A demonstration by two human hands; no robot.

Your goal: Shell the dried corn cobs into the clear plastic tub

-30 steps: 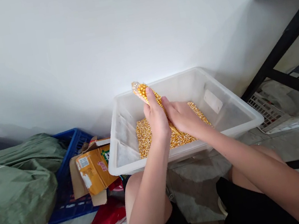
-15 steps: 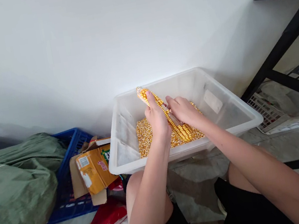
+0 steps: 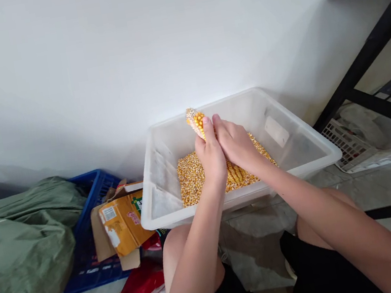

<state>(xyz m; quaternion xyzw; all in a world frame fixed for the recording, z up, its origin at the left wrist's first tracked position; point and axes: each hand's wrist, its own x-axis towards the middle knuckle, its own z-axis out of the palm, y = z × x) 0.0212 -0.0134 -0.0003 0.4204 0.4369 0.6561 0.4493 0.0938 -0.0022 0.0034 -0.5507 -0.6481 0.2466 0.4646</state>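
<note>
A plain pale wall fills most of the view, with soft shadow towards its right side. Below it runs a grey tiled floor, marbled and darker in the shade between the person's knees.

On the right stands a black frame, its slanting bar crossing in front of the wall. On the left a big, creased green bag bulges over a blue crate.

Close to the wall, in front of the knees, sits a translucent white tub; what it rests on is hard to make out from this angle. A paler patch shows on its right inner wall. Beyond the tub, beside the frame, is a white slotted basket.

A torn orange-and-brown cardboard box leans between crate and tub, and a shiny red-and-white bag lies below it. Loose yellow kernels cover the tub's bottom.

Above them, the left hand is wrapped round a corn cob, and the right hand is closed against its other side, thumbs near each other. The cob slants, its partly bare tip sticking out above the hands and yellow rows showing beneath.
</note>
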